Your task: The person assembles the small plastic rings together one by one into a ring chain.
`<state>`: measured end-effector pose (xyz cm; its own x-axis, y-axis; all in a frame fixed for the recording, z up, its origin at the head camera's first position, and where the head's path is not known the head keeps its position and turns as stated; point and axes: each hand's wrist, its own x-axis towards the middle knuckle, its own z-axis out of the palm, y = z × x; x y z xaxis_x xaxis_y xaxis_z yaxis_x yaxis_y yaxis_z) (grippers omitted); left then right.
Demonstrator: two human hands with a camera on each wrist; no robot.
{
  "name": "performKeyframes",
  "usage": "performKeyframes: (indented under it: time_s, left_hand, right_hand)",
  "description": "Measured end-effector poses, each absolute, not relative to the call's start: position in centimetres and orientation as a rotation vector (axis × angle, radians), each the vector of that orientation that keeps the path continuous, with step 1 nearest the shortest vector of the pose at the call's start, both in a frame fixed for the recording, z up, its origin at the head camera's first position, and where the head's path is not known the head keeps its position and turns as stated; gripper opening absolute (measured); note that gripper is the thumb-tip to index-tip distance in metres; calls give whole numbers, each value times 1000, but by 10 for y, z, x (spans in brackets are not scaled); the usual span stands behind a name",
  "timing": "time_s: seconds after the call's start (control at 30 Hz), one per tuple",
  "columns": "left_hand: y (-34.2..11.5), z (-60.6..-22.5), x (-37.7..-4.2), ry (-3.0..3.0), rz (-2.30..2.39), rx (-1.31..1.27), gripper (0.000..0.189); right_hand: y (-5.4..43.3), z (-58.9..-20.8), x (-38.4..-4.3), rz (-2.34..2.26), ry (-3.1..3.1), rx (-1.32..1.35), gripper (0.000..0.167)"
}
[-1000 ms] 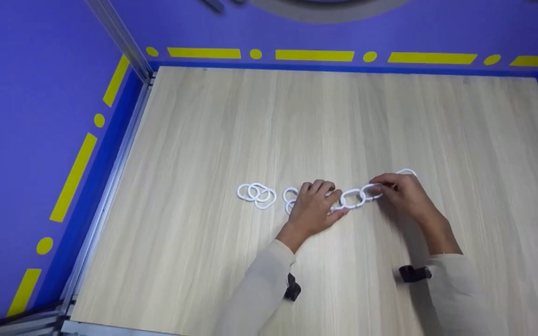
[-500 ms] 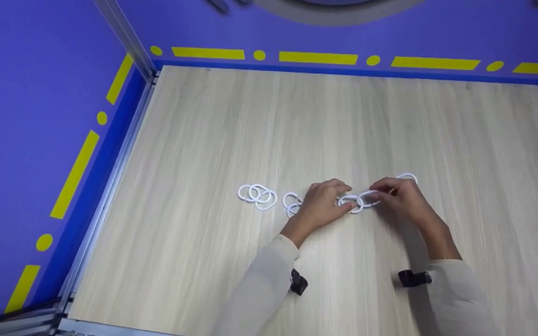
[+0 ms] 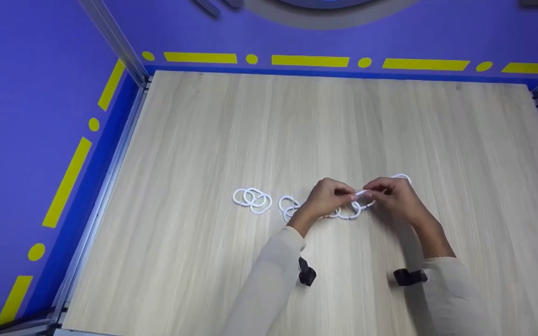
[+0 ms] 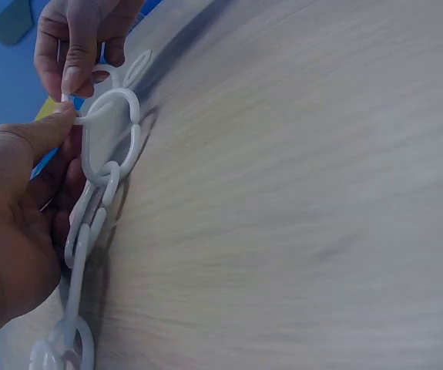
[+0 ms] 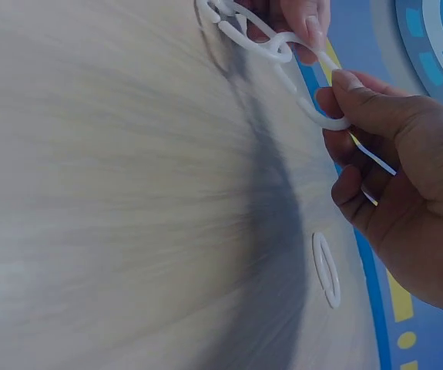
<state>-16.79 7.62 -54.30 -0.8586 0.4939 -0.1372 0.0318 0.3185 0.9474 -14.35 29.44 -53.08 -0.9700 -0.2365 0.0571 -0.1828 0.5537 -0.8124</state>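
Both hands pinch one white plastic chain link [image 3: 361,192] at the right end of a chain. My left hand [image 3: 327,200] holds its left end between thumb and finger, and my right hand [image 3: 392,196] pinches its other side. The right wrist view shows a gap in the held link [image 5: 317,119]. Joined links [image 4: 113,146] hang from it and run left under my left hand, which partly hides them in the head view. At the chain's left end, links [image 3: 287,203] lie on the table.
A separate group of overlapping white links [image 3: 252,200] lies farther left on the wooden table [image 3: 269,130]. One loose link [image 5: 326,270] rests beyond my right hand. Blue panels [image 3: 315,37] with yellow marks border the back and left.
My left hand has moved right, from lying over the chain to pinching the end link beside my right hand. The end link is now raised and tilted; nearby chain links have shifted.
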Motion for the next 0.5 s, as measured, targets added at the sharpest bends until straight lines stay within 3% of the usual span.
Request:
performKeyframes:
  time_s: [0.37, 0.5]
  left_hand:
    - [76, -544, -167, 2147, 1614, 364, 15]
    - [76, -545, -166, 2178, 1602, 382, 14]
  right_hand:
    - [350, -527, -148, -1201, 2888, 133, 32]
    - [352, -529, -150, -1019, 2795, 273, 66]
